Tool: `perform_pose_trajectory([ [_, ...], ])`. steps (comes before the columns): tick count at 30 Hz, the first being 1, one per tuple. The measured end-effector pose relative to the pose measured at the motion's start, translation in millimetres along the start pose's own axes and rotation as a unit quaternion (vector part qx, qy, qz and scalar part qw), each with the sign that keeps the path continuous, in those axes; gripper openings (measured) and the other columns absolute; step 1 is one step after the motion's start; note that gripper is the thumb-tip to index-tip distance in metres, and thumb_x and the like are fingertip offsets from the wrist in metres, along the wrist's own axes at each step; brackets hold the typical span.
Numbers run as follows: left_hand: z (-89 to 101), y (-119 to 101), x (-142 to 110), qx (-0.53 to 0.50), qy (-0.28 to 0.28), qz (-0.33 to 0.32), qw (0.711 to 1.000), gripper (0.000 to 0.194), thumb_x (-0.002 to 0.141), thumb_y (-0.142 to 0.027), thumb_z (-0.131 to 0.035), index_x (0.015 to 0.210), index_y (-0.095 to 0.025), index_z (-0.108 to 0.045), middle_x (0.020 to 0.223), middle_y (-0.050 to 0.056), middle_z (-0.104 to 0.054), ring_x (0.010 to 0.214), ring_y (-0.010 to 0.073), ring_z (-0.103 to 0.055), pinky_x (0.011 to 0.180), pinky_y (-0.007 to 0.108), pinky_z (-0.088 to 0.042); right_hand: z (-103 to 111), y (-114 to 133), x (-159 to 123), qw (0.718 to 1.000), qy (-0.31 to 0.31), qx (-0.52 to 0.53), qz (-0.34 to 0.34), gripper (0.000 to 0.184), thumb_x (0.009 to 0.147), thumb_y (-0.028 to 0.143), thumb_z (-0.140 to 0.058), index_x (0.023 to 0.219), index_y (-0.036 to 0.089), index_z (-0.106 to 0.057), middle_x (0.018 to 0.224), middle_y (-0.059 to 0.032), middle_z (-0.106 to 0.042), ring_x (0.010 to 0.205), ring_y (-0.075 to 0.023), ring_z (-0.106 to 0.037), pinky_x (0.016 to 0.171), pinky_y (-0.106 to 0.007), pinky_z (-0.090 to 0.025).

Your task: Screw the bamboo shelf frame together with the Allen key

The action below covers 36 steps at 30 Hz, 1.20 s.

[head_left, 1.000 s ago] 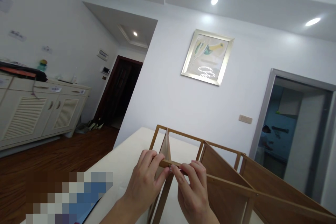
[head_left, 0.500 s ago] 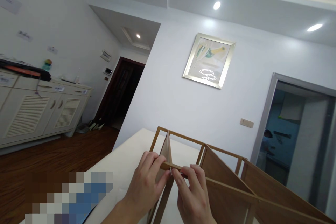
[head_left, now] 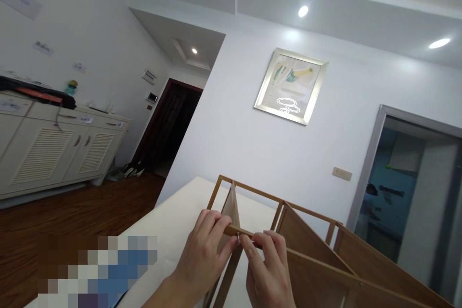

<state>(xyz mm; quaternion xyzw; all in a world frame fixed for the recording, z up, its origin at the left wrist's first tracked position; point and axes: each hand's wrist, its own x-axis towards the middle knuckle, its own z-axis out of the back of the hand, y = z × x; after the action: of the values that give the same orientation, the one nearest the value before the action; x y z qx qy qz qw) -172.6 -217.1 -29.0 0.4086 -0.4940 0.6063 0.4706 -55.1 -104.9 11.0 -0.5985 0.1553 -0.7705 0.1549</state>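
Observation:
A brown wooden shelf frame (head_left: 258, 191) with slanting panels lies across a cream-coloured surface (head_left: 180, 211). My left hand (head_left: 204, 250) is closed over the near rail (head_left: 234, 231), fingers on top and thumb below. Just right of that thumb, my right hand (head_left: 269, 262) is closed in a pinch at the same rail. A thin, bent silver piece that looks like a hex key (head_left: 238, 237) shows at its fingertips; most of it is hidden by the fingers.
Right of my hands, the frame's wooden panels (head_left: 314, 276) stretch toward the lower right. Beyond stands a white wall with a framed picture (head_left: 291, 85) and a doorway (head_left: 382, 120). A white louvred cabinet (head_left: 68, 147) stands at left on the wooden floor (head_left: 108, 202).
The whole view has shifted slightly, so things sit a little further right. Both hands keep their places on the rail; the right fingers have changed their posture only a little.

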Motion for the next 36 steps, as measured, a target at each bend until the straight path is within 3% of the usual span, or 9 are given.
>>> perform_pose_trajectory([
  [6,6.2,-1.4,-0.6,-0.016,0.036,0.004,0.999,0.028,0.091,-0.027,-0.058,0.118,-0.02,-0.051,0.104,0.01,-0.056,0.097,0.0238,-0.052,0.081,0.042,-0.05,4.3,0.9,2.2,1.0,0.014,0.018,-0.008,0.031,0.087,0.0,-0.05,0.107,0.017,-0.065,0.086,-0.0093,-0.057,0.083,-0.0204,-0.052,0.069,-0.034,-0.053],
  [12,4.7,-3.6,0.0,-0.015,0.017,0.011,1.0,0.024,0.091,-0.028,-0.058,0.114,-0.021,-0.053,0.099,0.007,-0.057,0.094,0.0228,-0.052,0.08,0.04,-0.049,10.7,1.1,6.3,0.995,0.062,0.063,-0.047,0.032,0.088,-0.001,-0.047,0.104,0.02,-0.065,0.079,-0.0059,-0.055,0.076,-0.0178,-0.05,0.06,-0.028,-0.052],
  [19,4.5,-4.0,0.7,-0.008,0.015,0.012,1.0,0.023,0.093,-0.027,-0.057,0.114,-0.021,-0.054,0.099,0.007,-0.057,0.095,0.0223,-0.051,0.078,0.039,-0.049,14.4,0.6,15.2,0.993,0.087,0.06,-0.044,0.031,0.087,-0.002,-0.045,0.098,0.019,-0.065,0.08,-0.0062,-0.053,0.076,-0.0182,-0.047,0.059,-0.028,-0.049],
  [28,3.0,-3.0,0.6,-0.005,0.012,0.008,1.0,0.022,0.092,-0.027,-0.057,0.113,-0.021,-0.055,0.097,0.007,-0.058,0.092,0.0216,-0.053,0.076,0.038,-0.049,26.1,-6.8,35.3,0.975,0.216,0.052,-0.014,0.031,0.084,-0.005,-0.042,0.084,0.018,-0.062,0.083,-0.0069,-0.048,0.081,-0.0206,-0.045,0.063,-0.034,-0.048],
  [36,2.7,-5.1,2.5,-0.003,-0.004,0.008,1.0,0.018,0.092,-0.028,-0.058,0.108,-0.021,-0.057,0.093,0.006,-0.059,0.09,0.0212,-0.055,0.075,0.036,-0.05,28.2,-6.2,40.6,0.968,0.243,0.059,-0.021,0.036,0.083,-0.005,-0.043,0.098,0.019,-0.066,0.085,-0.0073,-0.051,0.082,-0.0213,-0.048,0.064,-0.035,-0.052],
])
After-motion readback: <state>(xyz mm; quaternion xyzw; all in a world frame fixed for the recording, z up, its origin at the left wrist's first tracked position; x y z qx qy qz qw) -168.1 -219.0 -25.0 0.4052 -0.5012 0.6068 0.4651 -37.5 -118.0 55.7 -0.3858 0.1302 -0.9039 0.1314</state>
